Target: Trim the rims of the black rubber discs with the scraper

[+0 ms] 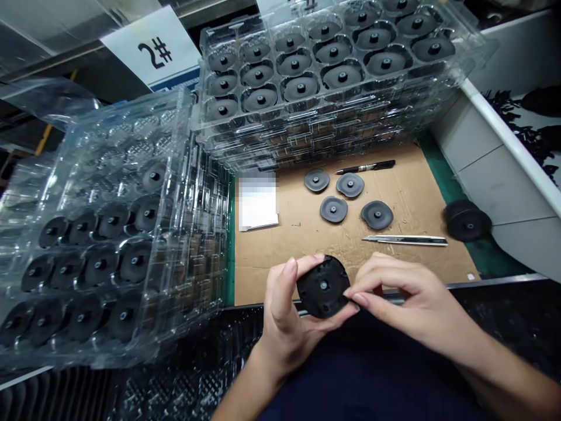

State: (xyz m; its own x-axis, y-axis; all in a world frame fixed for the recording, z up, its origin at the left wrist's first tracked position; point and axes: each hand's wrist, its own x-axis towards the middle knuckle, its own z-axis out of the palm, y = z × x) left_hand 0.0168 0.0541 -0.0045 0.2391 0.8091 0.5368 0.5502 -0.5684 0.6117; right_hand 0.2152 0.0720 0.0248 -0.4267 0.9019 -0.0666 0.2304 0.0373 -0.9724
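Observation:
My left hand [289, 310] grips a black rounded-square plastic disc [323, 286] by its rim, the face with a small metal centre turned up toward me. At the disc's right edge, the thumb and index finger of my right hand [385, 292] are pinched together. What lies between those fingertips is too small to make out. Beyond my hands, several similar loose discs [333, 209] lie on a cardboard sheet [280, 257]. A slim utility knife [405, 240] rests just past my right hand, and a black pen [366, 167] is farther back.
Stacked clear blister trays with discs stand at the back [342, 111] and on the left [175, 234]. A white card [258, 202] lies at the cardboard's left. Stacked black discs [467, 220] sit by the right-hand bin wall [486, 169]. A "2#" sign [153, 49] hangs behind.

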